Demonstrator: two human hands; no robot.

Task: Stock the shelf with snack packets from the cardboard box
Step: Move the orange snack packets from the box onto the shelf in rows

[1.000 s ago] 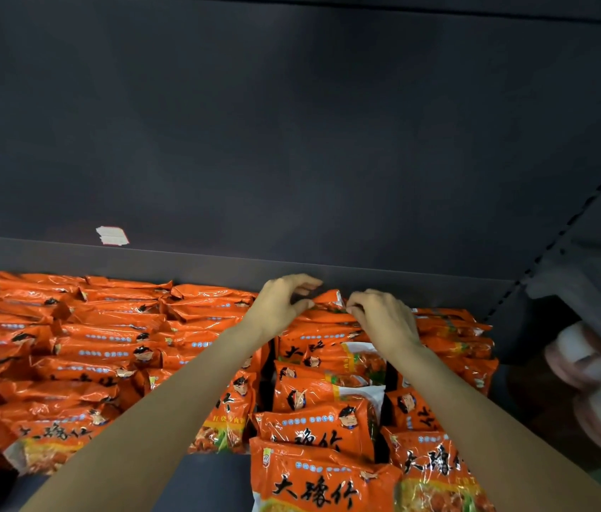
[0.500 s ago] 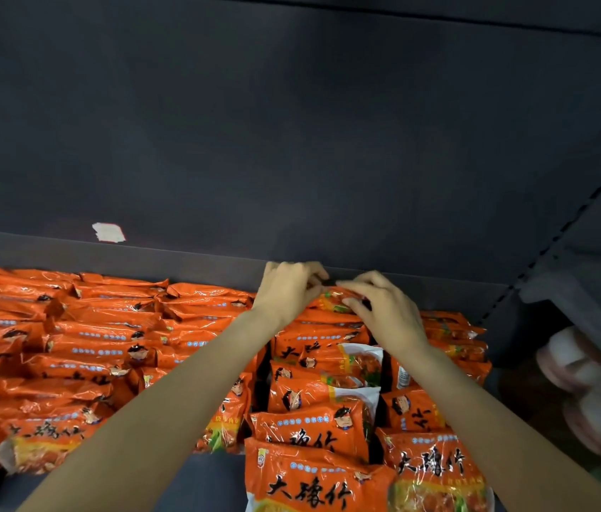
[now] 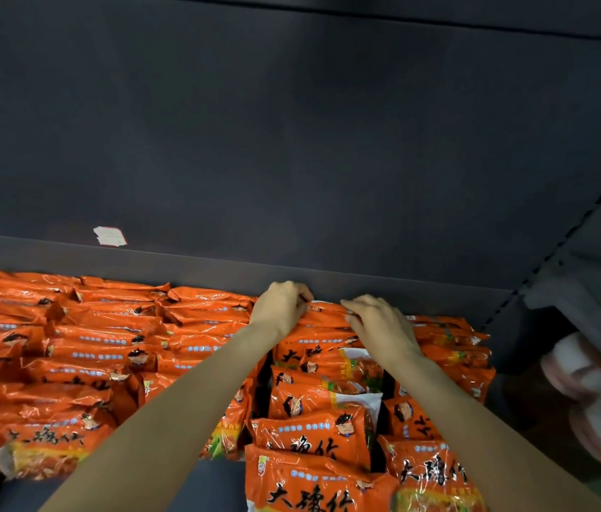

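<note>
Both hands, left hand [image 3: 279, 313] and right hand [image 3: 380, 328], curl fingers round the rearmost snack packet [image 3: 328, 314] (at twelve o'clock), touching the shelf's [image 3: 217, 485] back edge; bare shelf shows at six o'clock.

Both forearms are bare to the frame's edge, and the hands [image 3: 332, 319] wear no gloves or rings.

Rearmost orange packet [image 3: 324, 313] mostly behind both hands; pale blurred packages [image 3: 598, 397] cut off at right.
</note>
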